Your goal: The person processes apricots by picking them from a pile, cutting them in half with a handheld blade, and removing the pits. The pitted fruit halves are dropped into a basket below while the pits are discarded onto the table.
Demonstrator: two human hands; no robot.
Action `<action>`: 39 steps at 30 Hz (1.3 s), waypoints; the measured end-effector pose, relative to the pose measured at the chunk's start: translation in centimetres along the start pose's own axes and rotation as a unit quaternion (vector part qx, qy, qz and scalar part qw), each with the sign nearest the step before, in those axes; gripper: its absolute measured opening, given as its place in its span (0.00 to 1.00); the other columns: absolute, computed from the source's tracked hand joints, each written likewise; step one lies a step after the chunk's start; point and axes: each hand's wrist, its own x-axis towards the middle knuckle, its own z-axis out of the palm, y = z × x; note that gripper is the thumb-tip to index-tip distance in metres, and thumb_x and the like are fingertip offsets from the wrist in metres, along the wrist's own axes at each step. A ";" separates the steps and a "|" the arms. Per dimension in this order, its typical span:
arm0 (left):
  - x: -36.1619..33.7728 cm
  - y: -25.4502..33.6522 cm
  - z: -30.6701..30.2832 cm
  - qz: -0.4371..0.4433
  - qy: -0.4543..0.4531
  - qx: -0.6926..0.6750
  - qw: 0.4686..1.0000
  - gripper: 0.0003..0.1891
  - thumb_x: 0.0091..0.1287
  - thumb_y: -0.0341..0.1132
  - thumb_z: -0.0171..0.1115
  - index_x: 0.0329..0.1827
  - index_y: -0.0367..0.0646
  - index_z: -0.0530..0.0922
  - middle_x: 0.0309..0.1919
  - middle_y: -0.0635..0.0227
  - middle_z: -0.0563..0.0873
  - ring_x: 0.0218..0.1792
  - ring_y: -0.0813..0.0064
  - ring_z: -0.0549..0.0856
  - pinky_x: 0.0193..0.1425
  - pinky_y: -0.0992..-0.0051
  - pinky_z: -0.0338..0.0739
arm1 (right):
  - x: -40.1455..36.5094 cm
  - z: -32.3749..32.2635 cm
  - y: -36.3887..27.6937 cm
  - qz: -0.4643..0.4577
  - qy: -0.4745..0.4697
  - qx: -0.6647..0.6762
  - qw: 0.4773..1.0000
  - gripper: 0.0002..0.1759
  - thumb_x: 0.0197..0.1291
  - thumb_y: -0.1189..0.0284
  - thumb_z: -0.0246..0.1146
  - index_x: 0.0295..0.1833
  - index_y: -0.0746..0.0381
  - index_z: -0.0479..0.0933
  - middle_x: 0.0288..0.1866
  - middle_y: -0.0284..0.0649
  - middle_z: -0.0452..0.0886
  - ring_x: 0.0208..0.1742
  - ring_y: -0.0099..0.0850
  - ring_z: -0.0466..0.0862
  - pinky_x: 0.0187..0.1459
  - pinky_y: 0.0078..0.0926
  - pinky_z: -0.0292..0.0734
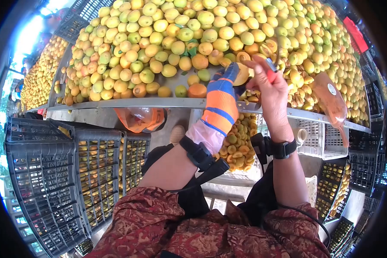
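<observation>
My left hand (pixel 222 96), in an orange-and-blue striped glove over a clear plastic cuff, is closed on an apricot (pixel 241 75) just above the metal edge of the table. Beside it, my bare right hand (pixel 268 88) grips a small red-handled tool (pixel 271 75). Its working end is hard to make out. Whole apricots (pixel 159 38) are heaped in front of both hands. Cut apricot halves (pixel 296 77) lie around and to the right of my right hand. Directly below my hands, a container holds more apricot halves (pixel 235 150).
A metal rail (pixel 133 102) runs along the table's near edge. Black crates (pixel 43 180) of fruit stand at left, with more crates (pixel 331 185) at right. An orange plastic bag (pixel 139 119) hangs below the rail. A clear brownish bag (pixel 331 96) drapes over it at right.
</observation>
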 end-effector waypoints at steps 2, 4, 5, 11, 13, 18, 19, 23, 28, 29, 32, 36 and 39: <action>0.3 0.2 -0.2 0.002 0.001 0.035 0.999 0.14 0.61 0.41 0.62 0.44 0.43 0.75 0.35 0.68 0.80 0.30 0.75 0.80 0.33 0.77 0.76 | 0.6 -0.8 0.0 0.034 0.107 0.099 0.989 0.17 0.64 0.64 0.58 0.50 0.66 0.75 0.40 0.40 0.82 0.23 0.20 0.76 0.26 0.18 0.73; 0.6 0.8 0.0 0.010 -0.008 0.085 0.996 0.16 0.60 0.42 0.62 0.46 0.43 0.73 0.35 0.69 0.79 0.30 0.78 0.79 0.31 0.79 0.75 | 1.4 -2.7 0.2 0.050 0.145 0.102 0.983 0.16 0.64 0.64 0.58 0.48 0.66 0.75 0.36 0.38 0.81 0.22 0.20 0.75 0.24 0.17 0.70; 0.9 0.9 0.1 0.010 -0.009 0.085 0.996 0.16 0.60 0.42 0.62 0.46 0.43 0.73 0.35 0.69 0.79 0.30 0.78 0.79 0.31 0.79 0.75 | 1.7 -3.6 0.2 0.066 0.175 0.106 0.976 0.15 0.64 0.65 0.59 0.47 0.65 0.75 0.32 0.37 0.80 0.20 0.20 0.73 0.21 0.17 0.68; 3.1 0.1 0.9 -0.047 -0.126 0.118 0.984 0.15 0.64 0.41 0.57 0.49 0.43 0.75 0.39 0.70 0.79 0.34 0.74 0.79 0.39 0.76 0.73 | 2.6 -6.9 -1.0 0.052 0.240 0.243 0.938 0.10 0.62 0.69 0.58 0.31 0.58 0.66 0.20 0.29 0.65 0.15 0.18 0.60 0.15 0.16 0.55; 4.2 0.0 1.1 -0.026 -0.231 0.222 0.947 0.15 0.63 0.40 0.58 0.51 0.44 0.75 0.44 0.68 0.79 0.40 0.74 0.79 0.44 0.74 0.72 | 2.5 -7.5 -0.5 0.064 0.230 0.228 0.944 0.09 0.62 0.69 0.58 0.32 0.58 0.67 0.20 0.29 0.65 0.15 0.18 0.60 0.16 0.16 0.55; 4.6 -1.1 1.1 0.125 -0.096 0.180 0.971 0.18 0.63 0.42 0.61 0.50 0.40 0.72 0.41 0.63 0.79 0.37 0.75 0.82 0.39 0.77 0.76 | 2.0 -6.3 -1.0 0.076 0.209 0.168 0.960 0.10 0.63 0.67 0.59 0.44 0.61 0.71 0.21 0.27 0.64 0.16 0.16 0.60 0.18 0.14 0.55; 4.4 -0.6 1.2 0.128 -0.092 0.180 0.971 0.18 0.63 0.42 0.61 0.50 0.40 0.72 0.41 0.63 0.79 0.37 0.75 0.82 0.39 0.77 0.76 | 2.0 -6.0 -1.2 0.078 0.205 0.169 0.961 0.10 0.63 0.67 0.59 0.44 0.61 0.71 0.21 0.27 0.64 0.16 0.16 0.60 0.18 0.14 0.55; 3.6 1.2 0.5 -0.028 -0.026 0.016 0.999 0.10 0.64 0.38 0.55 0.42 0.42 0.74 0.36 0.67 0.78 0.35 0.68 0.81 0.34 0.65 0.79 | 1.3 -5.5 -1.4 0.072 0.183 0.131 0.972 0.10 0.63 0.65 0.58 0.42 0.61 0.73 0.18 0.25 0.60 0.14 0.14 0.58 0.15 0.13 0.50; 3.6 -0.7 0.1 -0.011 -0.161 0.105 0.981 0.15 0.67 0.46 0.50 0.42 0.43 0.74 0.31 0.68 0.80 0.32 0.70 0.81 0.28 0.71 0.75 | -0.3 -3.2 -0.9 0.140 0.028 0.077 0.987 0.13 0.64 0.61 0.58 0.46 0.59 0.74 0.17 0.21 0.60 0.14 0.12 0.58 0.14 0.13 0.50; 3.9 -1.8 -0.2 0.034 -0.174 0.130 0.976 0.16 0.68 0.48 0.50 0.43 0.43 0.75 0.32 0.68 0.81 0.33 0.71 0.81 0.30 0.73 0.75 | -0.6 -2.7 -0.7 0.144 -0.003 0.066 0.987 0.14 0.63 0.62 0.59 0.47 0.60 0.74 0.17 0.22 0.62 0.15 0.12 0.60 0.15 0.12 0.51; 2.9 -1.8 0.1 0.132 -0.166 0.197 0.957 0.20 0.69 0.52 0.48 0.47 0.44 0.75 0.36 0.68 0.81 0.36 0.76 0.81 0.37 0.77 0.77 | -0.8 -2.2 0.2 0.045 -0.012 -0.120 0.992 0.17 0.56 0.69 0.67 0.46 0.65 0.70 0.34 0.36 0.79 0.38 0.22 0.76 0.42 0.21 0.74; 1.0 -1.9 0.5 0.025 -0.121 0.032 0.992 0.19 0.70 0.50 0.49 0.50 0.44 0.74 0.39 0.68 0.81 0.38 0.75 0.81 0.42 0.75 0.77 | -2.1 -0.7 0.1 -0.002 0.037 -0.020 0.999 0.16 0.58 0.72 0.65 0.50 0.63 0.69 0.35 0.30 0.77 0.37 0.18 0.73 0.40 0.17 0.72; 0.6 -2.5 -0.1 0.112 -0.105 0.127 0.980 0.21 0.71 0.43 0.47 0.60 0.38 0.69 0.47 0.67 0.77 0.48 0.79 0.75 0.51 0.77 0.71 | -2.1 -0.7 0.1 0.042 -0.002 -0.023 0.999 0.18 0.58 0.73 0.65 0.51 0.63 0.69 0.34 0.29 0.76 0.35 0.14 0.71 0.38 0.13 0.69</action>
